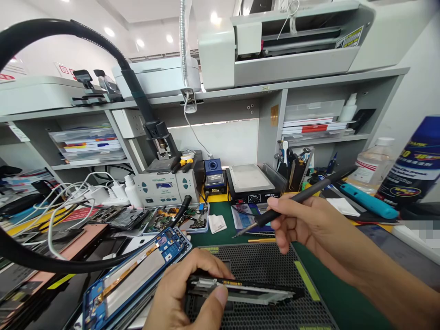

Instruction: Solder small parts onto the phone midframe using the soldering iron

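Dark phone part (254, 290) is pinched between the left hand's (187, 291) thumb and fingers over the perforated mat (271, 259), inside its right edge (right hand (309, 224) is gripping a soldering pen (309, 190), btw).

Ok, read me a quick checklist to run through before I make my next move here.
1. Phone part gripped: ok, the left hand pinches one end with the thumb on its near side.
2. Phone part lying flat on the perforated mat: not ok, it is held nearly edge-on.
3. Soldering iron in hand: ok, the right hand holds it by its black handle.
4. Metal tip apart from the phone part: ok, there is a gap.
5. Tip hot: cannot tell, nothing visible on it shows heat.
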Tool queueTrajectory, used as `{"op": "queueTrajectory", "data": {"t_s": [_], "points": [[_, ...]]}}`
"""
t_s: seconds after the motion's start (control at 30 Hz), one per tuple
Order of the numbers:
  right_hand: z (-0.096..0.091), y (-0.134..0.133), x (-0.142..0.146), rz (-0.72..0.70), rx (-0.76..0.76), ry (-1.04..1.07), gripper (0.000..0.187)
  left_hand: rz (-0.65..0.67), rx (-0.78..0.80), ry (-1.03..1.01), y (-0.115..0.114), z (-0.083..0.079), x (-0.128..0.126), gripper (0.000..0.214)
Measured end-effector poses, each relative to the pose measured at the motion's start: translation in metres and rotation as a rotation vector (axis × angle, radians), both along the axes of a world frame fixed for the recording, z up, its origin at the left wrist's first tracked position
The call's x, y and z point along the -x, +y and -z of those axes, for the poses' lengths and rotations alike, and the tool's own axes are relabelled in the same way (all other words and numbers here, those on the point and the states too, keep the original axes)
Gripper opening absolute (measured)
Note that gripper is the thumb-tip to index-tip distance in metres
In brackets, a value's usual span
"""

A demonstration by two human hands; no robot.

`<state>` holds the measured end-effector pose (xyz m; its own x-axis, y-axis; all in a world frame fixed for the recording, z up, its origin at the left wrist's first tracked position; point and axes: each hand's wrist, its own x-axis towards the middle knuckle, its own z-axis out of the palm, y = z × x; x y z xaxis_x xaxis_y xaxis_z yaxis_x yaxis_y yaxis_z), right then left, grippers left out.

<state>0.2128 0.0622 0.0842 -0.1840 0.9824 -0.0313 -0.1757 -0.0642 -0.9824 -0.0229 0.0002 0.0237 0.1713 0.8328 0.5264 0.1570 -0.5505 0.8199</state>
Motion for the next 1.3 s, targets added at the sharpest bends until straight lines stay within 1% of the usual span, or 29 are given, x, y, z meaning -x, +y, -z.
{"op": "queueTrajectory", "data": {"t_s": [0.07,0.17,0.27,0.33,0.4,0.47,0.57,0.7,0.8,0.9,0.97,1.17,1.3], "points": [[0.001,0.000,0.000,-0.009,0.000,0.013,0.034,-0.042,0.014,0.008,0.000,0.000,0.000,0.012],[0.001,-0.001,0.001,-0.006,0.008,0.029,0.034,-0.119,0.060,0.104,0.002,0.001,0.002,0.010],[0.001,-0.001,0.005,0.063,0.020,0.021,0.035,-0.202,0.171,0.160,0.002,0.001,0.002,0.015],[0.000,-0.002,0.009,0.124,0.036,0.008,0.033,-0.260,0.247,0.124,0.002,0.000,-0.001,0.021],[0.000,-0.002,0.013,0.168,0.053,-0.010,0.032,-0.281,0.277,0.097,0.002,-0.002,-0.002,0.023],[-0.001,-0.003,0.016,0.179,0.059,-0.019,0.031,-0.279,0.232,0.129,0.004,-0.003,-0.001,0.019],[0.000,-0.004,0.018,0.161,0.056,-0.036,0.028,-0.288,0.102,0.215,0.006,-0.004,0.004,0.012],[0.002,-0.005,0.018,0.151,0.058,-0.085,0.025,-0.293,-0.012,0.288,0.009,-0.005,0.008,0.011],[0.002,-0.006,0.019,0.140,0.054,-0.102,0.024,-0.321,-0.132,0.335,0.009,-0.005,0.007,0.017],[0.002,-0.006,0.019,0.146,0.046,-0.098,0.025,-0.316,-0.242,0.351,0.007,-0.006,0.005,0.025],[0.002,-0.005,0.019,0.146,0.035,-0.099,0.026,-0.312,-0.271,0.363,0.006,-0.006,0.004,0.025],[0.003,-0.004,0.018,0.135,0.022,-0.097,0.026,-0.283,-0.290,0.362,0.006,-0.003,0.003,0.023],[0.003,-0.004,0.018,0.138,0.028,-0.088,0.025,-0.278,-0.300,0.358,0.005,-0.004,0.002,0.023]]}}
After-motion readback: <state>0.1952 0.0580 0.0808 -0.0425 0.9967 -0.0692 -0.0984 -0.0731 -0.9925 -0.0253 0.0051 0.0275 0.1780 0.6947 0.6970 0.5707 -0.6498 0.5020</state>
